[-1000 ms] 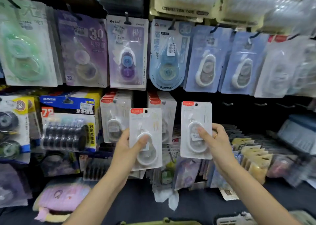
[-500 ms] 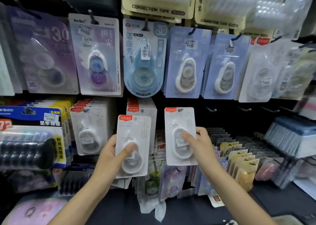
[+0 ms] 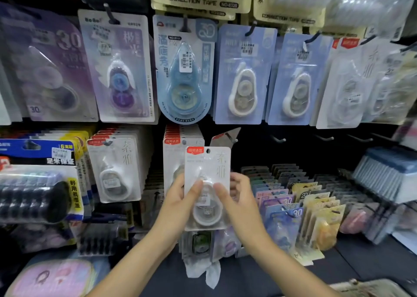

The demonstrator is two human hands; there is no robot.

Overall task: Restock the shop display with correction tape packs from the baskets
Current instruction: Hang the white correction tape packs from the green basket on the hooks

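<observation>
- Half a second before, each hand held its own pack, set apart; by this moment the two had come together into a single stack, the white pack point(image 3: 207, 183) in front hiding whatever lay behind it.
- That pack stood upright in mid-air before the display, its red label at the top left and its hang hole just beside the label.
- Left hand point(image 3: 178, 204) grasped the pack's left edge, thumb across the front blister, fingers hidden behind the card.
- Right hand point(image 3: 239, 202) grasped the right edge the same way, thumb on the blister, fingers curled round the back.
- Both thumbs nearly met over the clear blister, where the white dispenser showed through.
- Just behind and left of the held pack hung a row of matching packs point(image 3: 180, 143) on a peg.
- Farther left hung another matching row point(image 3: 115, 170), with a blue-and-yellow multipack point(image 3: 38, 179) beside it.
- Right of the held pack, several bare pegs point(image 3: 278, 139) stuck out from the dark panel.
- Above hung a round blue pack point(image 3: 185, 71), a purple pack point(image 3: 119, 68) and two pale blue packs point(image 3: 243, 77).
- Lower right, a rack of small colourful cards point(image 3: 300, 208) stood in tiers.
</observation>
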